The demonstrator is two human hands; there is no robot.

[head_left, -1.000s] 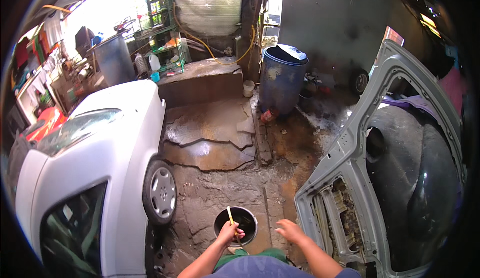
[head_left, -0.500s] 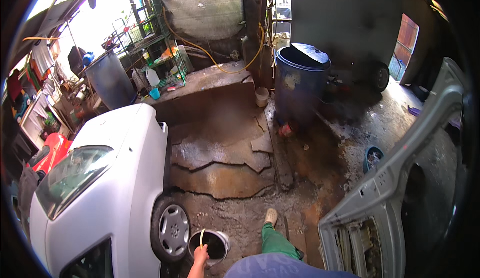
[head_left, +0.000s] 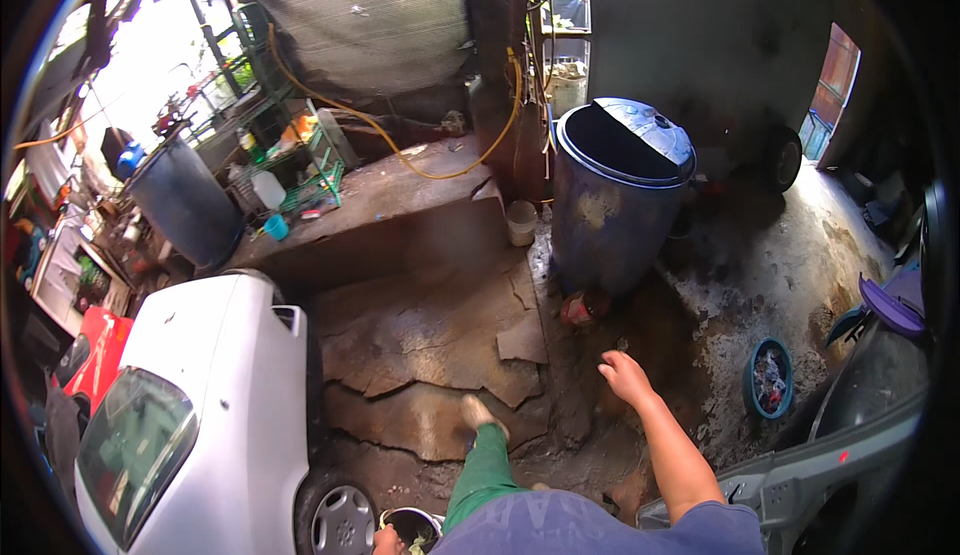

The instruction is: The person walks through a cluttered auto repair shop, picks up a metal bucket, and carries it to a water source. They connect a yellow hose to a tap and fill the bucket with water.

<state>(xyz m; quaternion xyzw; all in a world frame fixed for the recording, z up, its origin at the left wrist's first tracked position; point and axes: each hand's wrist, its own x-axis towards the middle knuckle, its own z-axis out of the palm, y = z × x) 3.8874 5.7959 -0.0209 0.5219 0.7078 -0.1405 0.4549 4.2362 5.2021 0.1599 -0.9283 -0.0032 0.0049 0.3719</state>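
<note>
Your work seems, by my judgement, to be in the middle of carrying: the round white-rimmed bucket [head_left: 415, 511] is beside your left hand [head_left: 388, 541], at the lower edge of the view, just right of the silver car's wheel [head_left: 343, 522]. Of this hand only a part is visible, so I cannot tell whether its fingers are pinching the handle. Your right hand [head_left: 625, 375] is raised ahead of you; its fingers look bent and pressed loosely together, with nothing seen in them. What is done: your leg in green trousers [head_left: 485, 470] is stretched forward, the foot over the cracked concrete slab [head_left: 400, 420]. What is left: the bucket is well apart from the tall blue plastic barrel [head_left: 610, 225], and whether it holds anything is too dark to tell.
</note>
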